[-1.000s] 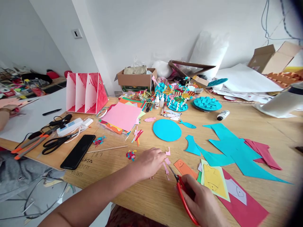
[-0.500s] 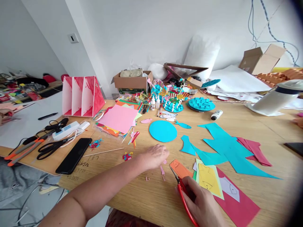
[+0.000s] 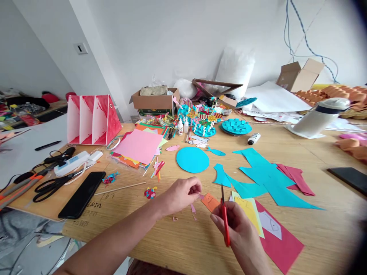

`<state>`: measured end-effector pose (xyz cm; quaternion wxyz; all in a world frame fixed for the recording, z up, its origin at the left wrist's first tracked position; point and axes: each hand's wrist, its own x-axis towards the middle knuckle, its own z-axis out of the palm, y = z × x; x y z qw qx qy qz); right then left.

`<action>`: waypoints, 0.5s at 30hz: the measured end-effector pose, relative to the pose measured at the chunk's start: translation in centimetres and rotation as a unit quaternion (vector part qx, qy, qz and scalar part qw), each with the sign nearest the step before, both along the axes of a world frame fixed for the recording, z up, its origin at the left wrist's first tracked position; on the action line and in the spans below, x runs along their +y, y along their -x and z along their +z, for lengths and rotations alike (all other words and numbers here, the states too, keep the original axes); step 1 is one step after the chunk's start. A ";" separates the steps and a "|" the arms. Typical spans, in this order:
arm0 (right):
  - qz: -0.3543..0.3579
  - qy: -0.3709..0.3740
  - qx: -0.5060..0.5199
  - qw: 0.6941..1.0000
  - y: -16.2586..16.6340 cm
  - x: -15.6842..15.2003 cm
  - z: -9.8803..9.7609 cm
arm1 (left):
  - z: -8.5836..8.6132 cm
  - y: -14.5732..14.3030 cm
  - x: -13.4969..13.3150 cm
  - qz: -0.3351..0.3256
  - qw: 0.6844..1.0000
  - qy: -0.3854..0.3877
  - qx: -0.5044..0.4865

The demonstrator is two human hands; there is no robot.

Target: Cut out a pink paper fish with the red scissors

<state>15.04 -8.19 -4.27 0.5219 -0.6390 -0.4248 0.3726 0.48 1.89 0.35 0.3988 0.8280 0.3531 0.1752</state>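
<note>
By table (image 3: 286, 152) edge: L hand (image 3: 180, 195) fingers (image 3: 195, 187) pinching pink scrap (image 3: 201, 196), R hand (image 3: 242, 235) clamped on scissors (image 3: 225, 219), orange fish (image 3: 209, 202) between.

left hand (image 3: 179, 194): bare, short plain nails | left forearm (image 3: 123, 236): bare as far up as the frame shows | right hand (image 3: 241, 233): bare, wrist uncovered, plain thumbnail | fabric strip (image 3: 149, 268): dark reddish-brown, at bottom frame edge between the arms, garment type can't tell
</note>
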 end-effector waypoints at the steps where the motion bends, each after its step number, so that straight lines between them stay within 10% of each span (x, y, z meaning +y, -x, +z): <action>1: -0.006 -0.005 0.022 1.000 0.4 0.3 0.4 | 0.0 0.0 -0.4 0.018 0.996 0.067 -0.057; 5: -0.001 -0.035 0.095 0.995 1.8 1.6 2.0 | -0.4 0.1 -1.6 0.061 0.959 0.211 -0.177; 15: 0.015 -0.058 0.063 0.996 3.1 2.7 2.6 | -1.0 1.2 -2.3 0.130 0.934 0.236 -0.235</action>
